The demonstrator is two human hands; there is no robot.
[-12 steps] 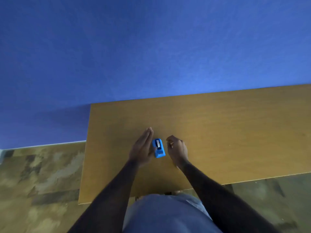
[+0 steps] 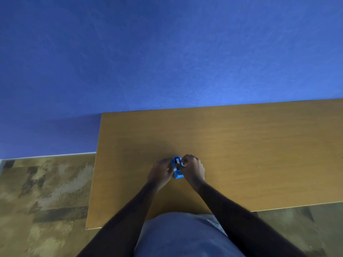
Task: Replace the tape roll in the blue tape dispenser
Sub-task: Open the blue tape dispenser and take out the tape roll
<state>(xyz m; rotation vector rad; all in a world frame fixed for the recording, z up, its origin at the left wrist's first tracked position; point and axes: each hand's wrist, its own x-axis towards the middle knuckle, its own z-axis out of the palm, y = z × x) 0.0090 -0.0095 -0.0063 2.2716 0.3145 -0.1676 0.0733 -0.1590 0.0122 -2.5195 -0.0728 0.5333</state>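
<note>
The small blue tape dispenser (image 2: 177, 170) stands on the wooden table (image 2: 241, 149), a short way in from its near edge. A pale strip shows on top of it, the tape roll inside. My left hand (image 2: 161, 172) curls around its left side. My right hand (image 2: 193, 168) grips its right side, with fingertips over the top near the pale strip. Both hands hide most of the dispenser's sides. No spare tape roll is in view.
A blue wall rises behind the table's far edge. The table's left edge lies close to my left arm, with patterned brown floor (image 2: 42, 197) beyond it. My body in a blue garment stands at the near edge.
Both hands have closed in on the dispenser. The left hand lay flat and open beside it; it now curls around it. The right hand has moved left onto it.
</note>
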